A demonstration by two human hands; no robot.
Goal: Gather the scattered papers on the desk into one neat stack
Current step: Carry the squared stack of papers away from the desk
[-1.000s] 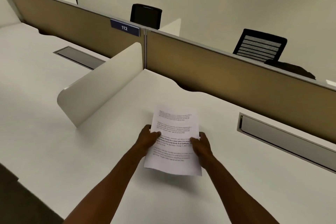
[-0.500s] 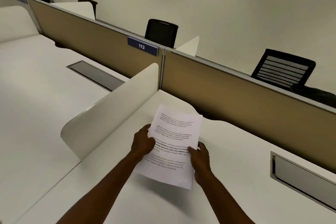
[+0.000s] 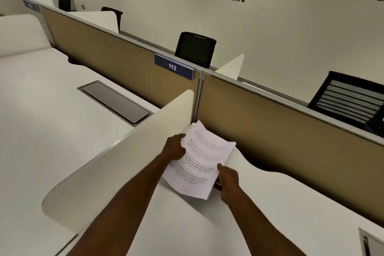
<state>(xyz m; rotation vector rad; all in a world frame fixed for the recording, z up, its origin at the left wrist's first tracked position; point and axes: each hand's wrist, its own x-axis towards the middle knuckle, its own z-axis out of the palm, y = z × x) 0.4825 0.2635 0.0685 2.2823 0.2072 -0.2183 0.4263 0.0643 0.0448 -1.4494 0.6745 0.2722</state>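
Head view: white desk fills the lower frame, a tan partition crossing behind it.
Papers: printed sheets held together, lifted off the desk at frame centre, tilted, top corner near the partition.
Left hand: grips the papers' left edge, fingers curled behind, thumb side against the sheet.
Right hand: pinches the papers' right edge, thumb on the printed face, fingers underneath.
Divider: cream curved panel just left of the papers, left hand in front of it.
Sign: blue, reads 112, on the partition above the papers.
Chairs: black, beyond the partition, upper centre and right.
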